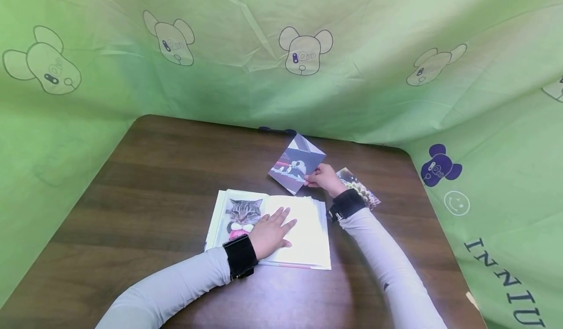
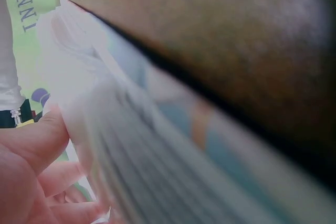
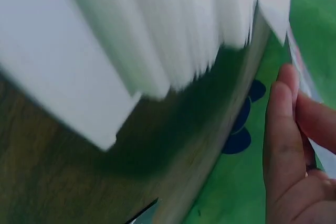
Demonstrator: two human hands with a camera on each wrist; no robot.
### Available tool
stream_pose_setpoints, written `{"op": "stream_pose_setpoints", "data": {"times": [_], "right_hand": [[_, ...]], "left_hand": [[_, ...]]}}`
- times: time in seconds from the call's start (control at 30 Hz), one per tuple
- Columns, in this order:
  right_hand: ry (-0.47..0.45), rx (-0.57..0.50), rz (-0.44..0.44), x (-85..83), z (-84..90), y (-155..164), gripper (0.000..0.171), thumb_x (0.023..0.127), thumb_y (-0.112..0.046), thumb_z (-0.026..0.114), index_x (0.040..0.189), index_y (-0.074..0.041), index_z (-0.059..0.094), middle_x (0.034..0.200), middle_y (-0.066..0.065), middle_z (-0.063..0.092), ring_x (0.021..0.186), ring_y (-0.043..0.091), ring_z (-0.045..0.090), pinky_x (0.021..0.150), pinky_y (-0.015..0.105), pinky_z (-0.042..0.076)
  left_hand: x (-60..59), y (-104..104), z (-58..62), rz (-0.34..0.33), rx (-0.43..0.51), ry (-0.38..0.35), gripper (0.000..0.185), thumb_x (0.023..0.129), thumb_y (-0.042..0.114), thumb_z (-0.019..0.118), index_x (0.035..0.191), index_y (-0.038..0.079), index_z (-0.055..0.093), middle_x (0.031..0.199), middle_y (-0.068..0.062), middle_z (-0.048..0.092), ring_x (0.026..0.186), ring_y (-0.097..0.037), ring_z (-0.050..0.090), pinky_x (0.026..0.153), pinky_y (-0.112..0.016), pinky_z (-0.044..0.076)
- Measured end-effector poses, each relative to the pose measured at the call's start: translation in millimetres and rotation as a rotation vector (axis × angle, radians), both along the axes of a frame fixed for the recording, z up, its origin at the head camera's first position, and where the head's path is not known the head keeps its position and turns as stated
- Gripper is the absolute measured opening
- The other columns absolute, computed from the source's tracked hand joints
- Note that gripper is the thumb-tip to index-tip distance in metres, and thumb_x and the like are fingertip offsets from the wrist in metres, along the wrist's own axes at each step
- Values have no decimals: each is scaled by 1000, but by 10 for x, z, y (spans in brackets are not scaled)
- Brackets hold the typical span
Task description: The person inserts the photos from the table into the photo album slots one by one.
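1. A brown wooden table (image 1: 154,182) inside green cartoon-bear curtains (image 1: 88,99) bears an open photo album (image 1: 308,243).
2. The left hand (image 1: 271,232) presses flat, fingers straight, on the album's blank page beside a cat photo (image 1: 243,211).
3. The right hand (image 1: 324,178) pinches a loose photo (image 1: 295,164) just beyond the album's far edge, tilted cornerwise.
4. Only the head view shows this; the wrist views blur.

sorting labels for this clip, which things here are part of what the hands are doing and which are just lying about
In hand:
- left hand pressing flat on the open album
- right hand pinching a lifted photo
- cat photo on the album's left page

Lying about:
- another photo on the table, behind the right wrist
- green bear-print cloth
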State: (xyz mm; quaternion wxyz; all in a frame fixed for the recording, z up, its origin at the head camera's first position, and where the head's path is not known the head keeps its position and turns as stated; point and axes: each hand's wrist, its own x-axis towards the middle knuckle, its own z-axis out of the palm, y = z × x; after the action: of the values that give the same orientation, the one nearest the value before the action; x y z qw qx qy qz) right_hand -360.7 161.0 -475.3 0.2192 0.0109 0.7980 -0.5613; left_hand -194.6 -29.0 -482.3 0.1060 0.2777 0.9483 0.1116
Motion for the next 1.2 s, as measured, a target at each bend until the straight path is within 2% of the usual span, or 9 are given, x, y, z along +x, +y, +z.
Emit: {"op": "stream_pose_setpoints", "data": {"times": [0.23,0.43,0.67,0.83,1.0,1.13,1.2], "right_hand": [[-70,46,61,28,25,65,15,84,5,61,90,5,48,67,2,63,60,9,65,66,25,57],[-121,64,123,36,63,172,13,84,7,61,93,8,50,65,3,64,60,9,65,64,24,56],[-154,187,313,32,132,161,12,81,6,63,86,6,52,60,2,62,55,10,63,61,26,56],[-179,287,391,-26,245,142,14,81,6,64,89,5,52,62,3,59,53,8,59,59,25,56],[-183,358,455,-117,405,96,16,82,7,62,94,6,52,68,4,58,54,8,57,60,24,55],[-213,430,555,-125,482,13,18,81,3,65,93,4,52,68,3,57,54,8,57,56,22,53],[-207,447,583,-126,474,-20,23,81,-3,67,97,2,51,70,2,56,55,8,55,53,20,50]], "left_hand": [[-10,2,-4,8,-25,8,62,87,48,57,141,22,42,153,-10,31,141,-27,29,105,-48,38],[-9,10,-25,19,-3,-22,62,87,47,57,142,22,42,154,-11,27,142,-28,27,105,-51,37],[-22,-22,-15,26,33,-15,62,85,44,61,140,21,44,153,-13,27,140,-31,28,101,-54,40],[-4,-39,1,1,53,15,61,87,44,59,141,21,42,152,-10,32,140,-29,31,101,-53,40],[85,-67,-11,-49,45,56,57,88,48,57,138,23,47,149,-9,37,137,-28,36,98,-55,42],[127,-85,0,-73,34,54,58,86,51,58,137,23,48,149,-10,37,137,-29,36,99,-55,41],[134,-91,14,-80,34,44,60,86,52,57,138,24,47,149,-10,36,138,-29,35,99,-56,40]]}}
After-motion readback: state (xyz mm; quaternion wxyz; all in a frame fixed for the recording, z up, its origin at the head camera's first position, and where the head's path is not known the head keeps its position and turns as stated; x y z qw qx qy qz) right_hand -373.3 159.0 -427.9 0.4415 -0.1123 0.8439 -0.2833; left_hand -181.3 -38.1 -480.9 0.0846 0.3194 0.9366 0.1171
